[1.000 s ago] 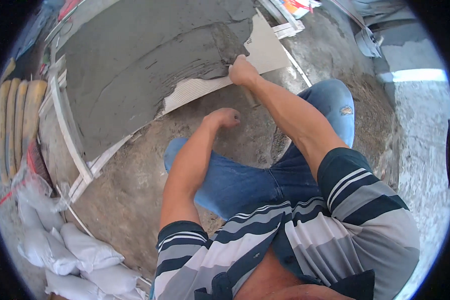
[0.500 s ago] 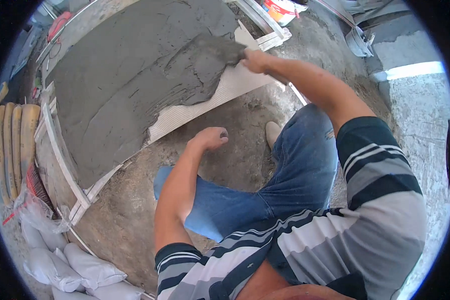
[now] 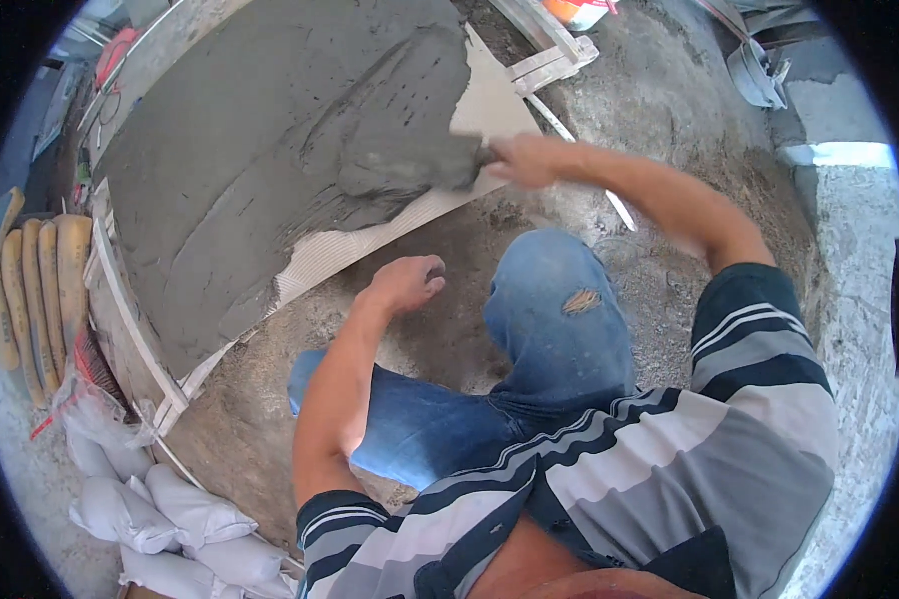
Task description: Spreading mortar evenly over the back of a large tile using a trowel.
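A broad layer of wet grey mortar (image 3: 240,130) covers most of a pale ribbed board (image 3: 370,245) framed by wooden strips. My right hand (image 3: 529,161), slightly blurred, grips a trowel (image 3: 420,163) by its handle at the board's near right part. The blade lies against the mortar, grey with it, so its outline is hard to make out. Beside the board's near edge, above the ground, hangs my left hand (image 3: 406,284), loosely curled with nothing visible in it. Bare ribbed board shows along the near edge and at the right corner.
Whitewashed wooden strips (image 3: 135,290) edge the board on the left. Tan rolled hoses or tubes (image 3: 45,290) stand beyond them. Several white sacks (image 3: 205,514) lie at the lower left. A bucket (image 3: 576,12) and a metal pail (image 3: 756,75) are at the far right.
My right hand has drawn the trowel nearer and a little left, spreading mortar toward the near edge. My right knee has swung inward. My left hand has barely shifted.
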The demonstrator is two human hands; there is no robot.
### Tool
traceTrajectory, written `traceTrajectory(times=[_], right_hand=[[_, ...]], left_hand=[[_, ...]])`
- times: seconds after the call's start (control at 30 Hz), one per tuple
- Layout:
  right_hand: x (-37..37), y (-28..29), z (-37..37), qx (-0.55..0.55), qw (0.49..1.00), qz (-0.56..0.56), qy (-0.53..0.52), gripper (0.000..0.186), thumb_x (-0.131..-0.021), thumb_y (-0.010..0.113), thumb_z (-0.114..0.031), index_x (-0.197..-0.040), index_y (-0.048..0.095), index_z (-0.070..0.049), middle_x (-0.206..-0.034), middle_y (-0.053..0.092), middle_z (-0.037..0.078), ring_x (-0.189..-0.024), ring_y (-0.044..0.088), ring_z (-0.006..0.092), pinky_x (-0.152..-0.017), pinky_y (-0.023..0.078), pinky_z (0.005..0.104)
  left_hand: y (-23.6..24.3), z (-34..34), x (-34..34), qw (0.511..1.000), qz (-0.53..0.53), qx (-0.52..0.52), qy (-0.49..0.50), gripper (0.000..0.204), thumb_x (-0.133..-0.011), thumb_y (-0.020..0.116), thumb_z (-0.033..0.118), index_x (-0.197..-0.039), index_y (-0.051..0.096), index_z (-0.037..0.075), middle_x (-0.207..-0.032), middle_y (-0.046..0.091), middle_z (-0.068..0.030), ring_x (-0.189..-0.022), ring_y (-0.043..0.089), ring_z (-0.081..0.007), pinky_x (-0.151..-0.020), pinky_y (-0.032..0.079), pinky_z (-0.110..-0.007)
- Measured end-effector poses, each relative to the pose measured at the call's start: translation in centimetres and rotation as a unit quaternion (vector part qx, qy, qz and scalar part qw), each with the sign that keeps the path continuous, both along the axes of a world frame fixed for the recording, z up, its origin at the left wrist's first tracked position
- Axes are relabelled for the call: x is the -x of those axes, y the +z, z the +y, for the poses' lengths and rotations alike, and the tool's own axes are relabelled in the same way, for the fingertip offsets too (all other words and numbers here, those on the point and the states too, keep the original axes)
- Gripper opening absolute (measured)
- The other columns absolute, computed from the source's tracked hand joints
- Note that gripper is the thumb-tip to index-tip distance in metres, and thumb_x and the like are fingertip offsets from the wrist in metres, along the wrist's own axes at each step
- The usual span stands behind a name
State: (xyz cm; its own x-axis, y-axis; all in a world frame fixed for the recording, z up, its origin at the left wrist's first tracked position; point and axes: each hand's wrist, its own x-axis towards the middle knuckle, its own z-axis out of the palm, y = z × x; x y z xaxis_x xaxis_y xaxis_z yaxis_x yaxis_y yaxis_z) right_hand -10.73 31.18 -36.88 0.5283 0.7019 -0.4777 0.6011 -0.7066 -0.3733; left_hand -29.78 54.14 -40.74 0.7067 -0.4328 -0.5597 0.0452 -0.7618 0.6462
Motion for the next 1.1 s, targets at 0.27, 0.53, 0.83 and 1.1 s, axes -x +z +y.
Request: traceTrajectory(times=[0.27,0.53,0.83,1.1], right_hand=[[-7.9,-2.4,-6.5,-0.018,0.981,-0.135,-0.136,0.041,-0.088,0.046,-0.038,-0.105,0.049,-0.001,-0.096,0.059,0.026,-0.092,0.056,0.0406,-0.08,0.044,0.0471],[-14.8,-4.8,-11.6,-0.091,0.965,-0.076,-0.233,0.053,-0.087,0.042,-0.045,-0.106,0.054,0.003,-0.093,0.061,0.025,-0.091,0.059,0.0369,-0.08,0.044,0.0423],[-18.2,-0.4,-6.8,-0.115,0.943,0.14,-0.279,0.048,-0.089,0.038,-0.05,-0.101,0.053,-0.006,-0.06,0.045,0.002,-0.039,0.043,0.0111,-0.033,0.038,0.0271],[-5.3,-0.9,-3.4,-0.066,0.968,0.219,-0.104,0.048,-0.091,0.036,-0.048,-0.1,0.049,-0.002,-0.063,0.048,0.006,-0.043,0.047,0.0132,-0.04,0.043,0.0285]], left_hand=[[0.5,-1.1,0.0,0.998,-0.048,-0.038,0.027,0.026,-0.082,0.053,0.025,-0.103,0.058,0.01,-0.096,0.062,-0.016,-0.093,0.057,-0.0342,-0.077,0.046,-0.043],[1.3,-2.4,-0.1,0.995,-0.036,-0.067,0.071,0.024,-0.082,0.054,0.023,-0.101,0.059,0.01,-0.095,0.062,-0.0145,-0.093,0.057,-0.0347,-0.077,0.046,-0.043],[1.8,-4.2,-0.2,0.994,-0.045,-0.086,0.046,0.025,-0.082,0.054,0.024,-0.103,0.058,0.011,-0.096,0.062,-0.0149,-0.094,0.057,-0.0344,-0.078,0.046,-0.045],[2.1,-3.8,1.3,0.989,-0.091,-0.113,0.035,0.026,-0.082,0.053,0.025,-0.104,0.057,0.011,-0.097,0.062,-0.0131,-0.092,0.058,-0.0337,-0.076,0.047,-0.045]])
